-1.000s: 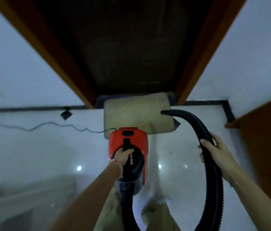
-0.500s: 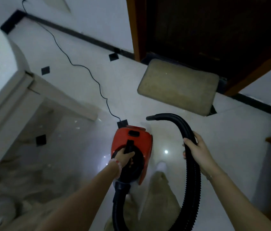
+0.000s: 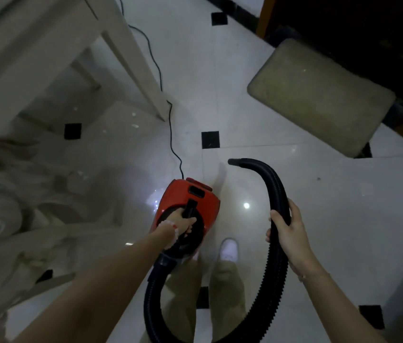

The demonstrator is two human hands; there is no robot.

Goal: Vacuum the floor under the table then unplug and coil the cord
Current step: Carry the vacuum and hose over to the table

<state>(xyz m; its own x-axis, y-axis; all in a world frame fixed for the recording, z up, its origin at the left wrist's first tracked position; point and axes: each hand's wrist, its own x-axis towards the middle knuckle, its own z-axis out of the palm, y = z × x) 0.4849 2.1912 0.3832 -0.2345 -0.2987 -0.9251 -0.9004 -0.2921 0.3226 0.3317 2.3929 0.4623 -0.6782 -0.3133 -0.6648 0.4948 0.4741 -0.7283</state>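
A small red vacuum cleaner (image 3: 183,196) hangs above the white tiled floor, carried by its black top handle in my left hand (image 3: 180,225). Its black ribbed hose (image 3: 273,184) loops from the vacuum's rear, under my arms, up to an open nozzle pointing left. My right hand (image 3: 288,229) grips the hose below the curved end. The thin black cord (image 3: 168,120) runs from the vacuum's front away across the floor, past the leg of the white table (image 3: 131,60) at upper left.
A beige doormat (image 3: 319,95) lies in front of a dark doorway at upper right. Pale fabric and a chair-like shape sit under the table at left. My feet in white shoes (image 3: 230,248) stand just below the vacuum.
The view has swung left and down from the doorway: the table now fills the upper left and the doormat has shifted right. Both hands keep their grips.
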